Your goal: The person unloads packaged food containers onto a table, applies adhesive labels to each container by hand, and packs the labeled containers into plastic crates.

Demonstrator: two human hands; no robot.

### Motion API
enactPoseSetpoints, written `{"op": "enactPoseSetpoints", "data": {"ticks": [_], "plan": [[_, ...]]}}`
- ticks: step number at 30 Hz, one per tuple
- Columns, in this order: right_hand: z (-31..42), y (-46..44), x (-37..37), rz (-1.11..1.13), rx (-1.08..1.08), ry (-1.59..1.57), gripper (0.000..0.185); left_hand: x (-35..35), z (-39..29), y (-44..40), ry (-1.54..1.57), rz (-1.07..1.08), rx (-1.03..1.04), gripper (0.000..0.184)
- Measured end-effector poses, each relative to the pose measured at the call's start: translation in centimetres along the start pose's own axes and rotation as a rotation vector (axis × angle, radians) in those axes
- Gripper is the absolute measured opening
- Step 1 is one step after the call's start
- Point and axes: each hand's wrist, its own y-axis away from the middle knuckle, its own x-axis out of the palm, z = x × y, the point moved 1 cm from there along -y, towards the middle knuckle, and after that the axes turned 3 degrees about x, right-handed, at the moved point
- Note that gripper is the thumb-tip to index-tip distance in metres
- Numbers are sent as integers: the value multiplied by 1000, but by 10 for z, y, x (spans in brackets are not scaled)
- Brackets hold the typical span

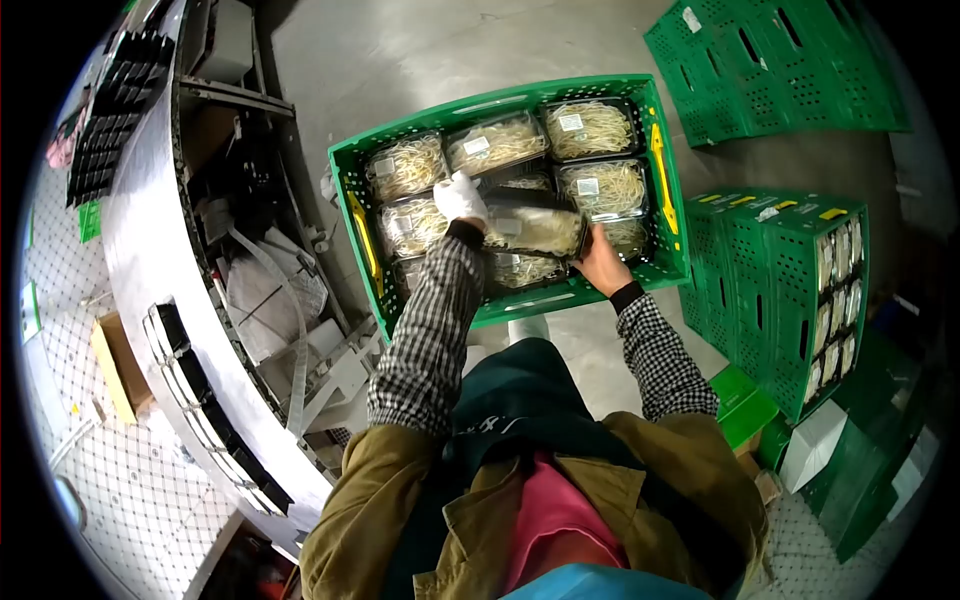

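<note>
Between my two hands is a clear-lidded black tray of bean sprouts (537,230), held slightly tilted over the middle of a green plastic crate (500,97). My left hand (461,200), in a white glove, grips its left end. At its right end my right hand (602,262), with no glove visible, closes on the corner. Several more packs of sprouts with white labels fill the crate in rows, such as the pack (590,130) at the back right. The held tray partly hides the packs beneath it.
A metal worktable (150,230) runs along my left, with a row of black trays (215,410) on it and stacked black trays (120,110) at its far end. To the right stand a green crate stack (770,290) with packs on top and another green crate (780,60).
</note>
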Motion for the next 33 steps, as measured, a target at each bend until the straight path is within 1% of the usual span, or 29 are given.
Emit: {"op": "enactPoseSetpoints", "data": {"ticks": [1,3,4,5,6,7,8,9,10,11,12,13,14,15,16,17,18,19,20,21,22,23,24,25,27,29,31,32,33], "plan": [[-5,-8,-6,-27,1,-83,56,3,15,-12,8,-10,-76,18],[-8,-18,3,-132,32,-128,59,-9,17,-34,-567,177,-53,19],[-11,-22,10,-219,-8,37,55,-11,24,-34,-320,148,-161,25],[-12,-24,22,-301,-52,205,52,-21,49,-56,-575,132,88,34],[-18,-34,22,-352,-83,168,42,-29,18,-35,-643,199,262,38],[-26,-42,21,-369,-147,272,33,-40,-13,-9,-711,262,440,42],[-33,-50,22,-516,-156,392,30,-54,-37,9,-643,335,585,43],[-40,-56,27,-660,-165,514,28,-74,-39,15,-601,439,549,45],[-49,-59,32,-698,-234,541,28,-88,-71,47,-368,515,241,46],[-64,-73,19,-721,-250,514,29,-117,-42,44,-608,397,557,45],[-76,-98,-24,-713,-130,714,30,-141,-53,62,-694,379,524,38],[-66,-89,-1,-675,-119,210,27,-168,-53,74,-618,415,318,33],[-66,-105,-19,-559,-117,420,27,-196,-54,87,-443,372,389,31],[-65,-121,-49,-427,-148,840,28,-229,-60,99,-614,329,420,30],[-58,-136,-71,-301,-261,1415,29,-261,-71,111,-604,310,299,33],[-50,-147,-86,-192,-392,1788,32,-294,-57,118,-215,251,48,37],[-42,-160,-105,-65,-478,1916,35,-333,-68,123,-150,139,98,38],[-34,-189,-137,129,-199,1450,37,-374,-79,130,-88,46,147,39],[-28,-216,-165,184,82,979,40,-416,-117,142,-369,-115,257,39],[-30,-164,-91,-429,165,504,30,-474,-109,141,-512,-243,344,39],[-27,-134,-28,-755,105,612,36,-531,-100,144,-537,-484,371,36],[-38,-99,47,-924,-10,707,35,-588,-104,151,-161,-566,249,32],[-36,-109,51,-1068,-147,970,36,-653,-83,154,-393,-699,187,27],[-45,-108,85,-1169,-349,893,34,-715,-73,161,-489,-865,163,33],[-44,-132,146,-775,-250,1543,34,-831,-61,175,-598,-1186,99,47],[-124,-110,278,-576,-883,1385,31,-947,-51,167,-624,-1425,-43,62],[-186,-132,366,-195,-1020,1533,30,-1054,-51,145,-592,-1582,-249,78],[-234,-140,416,29,-1058,1489,30,-1102,-51,128,-569,-1618,-355,86],[-284,-142,469,148,-1001,1542,28,-1157,-32,116,-649,-1673,-368,86]]}}
